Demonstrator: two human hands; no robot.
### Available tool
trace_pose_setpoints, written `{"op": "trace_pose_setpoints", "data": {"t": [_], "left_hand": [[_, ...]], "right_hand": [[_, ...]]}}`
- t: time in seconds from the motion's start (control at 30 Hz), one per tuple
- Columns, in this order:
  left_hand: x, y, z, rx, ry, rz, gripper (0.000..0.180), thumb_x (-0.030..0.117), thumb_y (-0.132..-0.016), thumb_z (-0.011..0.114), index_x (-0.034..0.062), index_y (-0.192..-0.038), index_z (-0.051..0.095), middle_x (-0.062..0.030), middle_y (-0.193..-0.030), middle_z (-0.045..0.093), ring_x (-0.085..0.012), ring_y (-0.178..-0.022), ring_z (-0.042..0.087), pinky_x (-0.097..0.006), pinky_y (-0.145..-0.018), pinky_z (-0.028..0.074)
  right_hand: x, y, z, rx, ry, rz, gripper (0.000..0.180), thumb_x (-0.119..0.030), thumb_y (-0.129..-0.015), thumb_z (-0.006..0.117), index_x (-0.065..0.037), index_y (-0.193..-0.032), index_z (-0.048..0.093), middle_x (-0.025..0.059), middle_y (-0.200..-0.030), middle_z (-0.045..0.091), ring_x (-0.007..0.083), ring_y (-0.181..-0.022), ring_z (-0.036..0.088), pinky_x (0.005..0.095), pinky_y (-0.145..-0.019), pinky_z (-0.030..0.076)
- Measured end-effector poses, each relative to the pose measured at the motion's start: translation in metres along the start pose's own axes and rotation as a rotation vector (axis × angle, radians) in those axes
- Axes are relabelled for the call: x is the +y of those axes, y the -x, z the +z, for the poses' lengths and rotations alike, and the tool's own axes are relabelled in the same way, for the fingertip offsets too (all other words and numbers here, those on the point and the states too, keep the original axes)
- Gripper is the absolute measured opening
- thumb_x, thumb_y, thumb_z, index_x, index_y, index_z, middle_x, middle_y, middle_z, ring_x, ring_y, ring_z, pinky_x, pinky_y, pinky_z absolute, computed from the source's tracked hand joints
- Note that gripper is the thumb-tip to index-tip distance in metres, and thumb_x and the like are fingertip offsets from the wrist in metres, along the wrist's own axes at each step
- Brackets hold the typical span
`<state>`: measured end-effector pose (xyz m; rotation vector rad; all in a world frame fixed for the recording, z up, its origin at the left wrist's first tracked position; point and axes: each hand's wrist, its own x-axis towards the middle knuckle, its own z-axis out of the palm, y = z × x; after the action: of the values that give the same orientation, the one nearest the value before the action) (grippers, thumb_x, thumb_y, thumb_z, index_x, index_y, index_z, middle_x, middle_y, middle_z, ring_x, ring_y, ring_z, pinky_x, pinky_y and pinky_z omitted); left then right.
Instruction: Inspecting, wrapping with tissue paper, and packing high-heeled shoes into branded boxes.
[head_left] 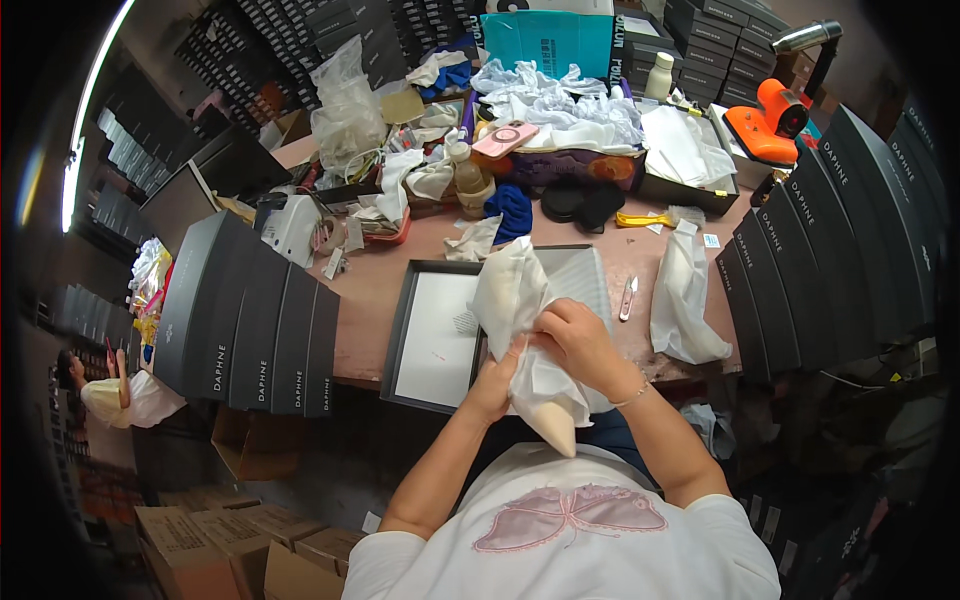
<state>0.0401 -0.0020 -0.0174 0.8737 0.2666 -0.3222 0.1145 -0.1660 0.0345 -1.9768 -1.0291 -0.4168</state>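
My left hand [497, 375] and my right hand [580, 335] both grip a beige pointed shoe [555, 425] that is partly wrapped in a white dust bag [510, 290]. The shoe's toe points down toward my lap, over the near table edge. Under my hands lies an open black shoe box [400, 340] lined with white paper [440, 340]. A second white dust bag [685, 300] lies to the right of the box, apart from my hands.
Small snips [627, 297] lie right of the box. Rows of black shoe boxes stand at the left [250, 330] and right [830, 250]. The far table holds crumpled paper [560, 100], a pink phone [505, 138], a teal box [548, 42] and an orange device [770, 120]. A person [105, 390] sits far left.
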Motion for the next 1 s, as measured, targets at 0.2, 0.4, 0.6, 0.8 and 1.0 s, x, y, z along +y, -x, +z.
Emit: {"op": "trace_pose_setpoints", "data": {"t": [0.2,0.4,0.6,0.8,1.0], "left_hand": [[0.001,0.006,-0.002,0.370,0.076,0.272,0.050,0.029,-0.099,0.050,-0.0011,-0.136,0.038,-0.0121,-0.126,0.053,-0.0216,-0.114,0.055,-0.035,-0.095,0.047],[0.015,0.025,-0.004,-0.006,0.608,0.254,0.059,0.046,-0.099,0.041,0.0019,-0.139,0.035,-0.0135,-0.139,0.041,-0.0263,-0.129,0.040,-0.043,-0.109,0.031],[0.045,-0.011,-0.020,0.251,-0.031,0.402,0.046,0.037,-0.100,0.044,-0.0032,-0.119,0.056,-0.0115,-0.115,0.062,-0.0213,-0.106,0.058,-0.036,-0.096,0.043],[0.094,-0.033,-0.010,-0.154,-0.752,0.246,0.053,0.043,-0.099,0.045,-0.0022,-0.087,0.069,-0.0068,-0.091,0.069,-0.0134,-0.088,0.060,-0.029,-0.087,0.043],[0.112,-0.061,-0.033,-0.020,-0.861,0.226,0.050,0.042,-0.099,0.047,-0.0001,-0.084,0.069,-0.0068,-0.087,0.068,-0.0149,-0.085,0.061,-0.029,-0.082,0.046]], "right_hand": [[-0.059,0.023,-0.038,-0.411,-0.066,0.163,0.043,-0.009,-0.072,0.076,-0.001,-0.109,0.056,0.0164,-0.107,0.058,0.0316,-0.087,0.062,0.0393,-0.075,0.052],[-0.029,0.041,-0.016,-0.337,-0.188,0.280,0.070,0.002,-0.065,0.069,-0.009,-0.130,0.044,0.0170,-0.138,0.044,0.0360,-0.114,0.054,0.0411,-0.089,0.049],[-0.027,0.051,-0.036,-0.243,-0.127,0.194,0.068,0.005,-0.066,0.067,-0.004,-0.130,0.045,0.0177,-0.139,0.045,0.0356,-0.115,0.054,0.0398,-0.089,0.049],[-0.010,0.056,-0.083,-0.200,-0.236,0.331,0.074,0.003,-0.069,0.070,0.000,-0.136,0.039,0.0214,-0.133,0.050,0.0368,-0.113,0.056,0.0402,-0.093,0.047],[0.004,0.064,-0.102,-0.118,0.173,0.161,0.069,0.000,-0.069,0.071,0.001,-0.133,0.043,0.0197,-0.132,0.052,0.0340,-0.106,0.059,0.0381,-0.085,0.051]]}}
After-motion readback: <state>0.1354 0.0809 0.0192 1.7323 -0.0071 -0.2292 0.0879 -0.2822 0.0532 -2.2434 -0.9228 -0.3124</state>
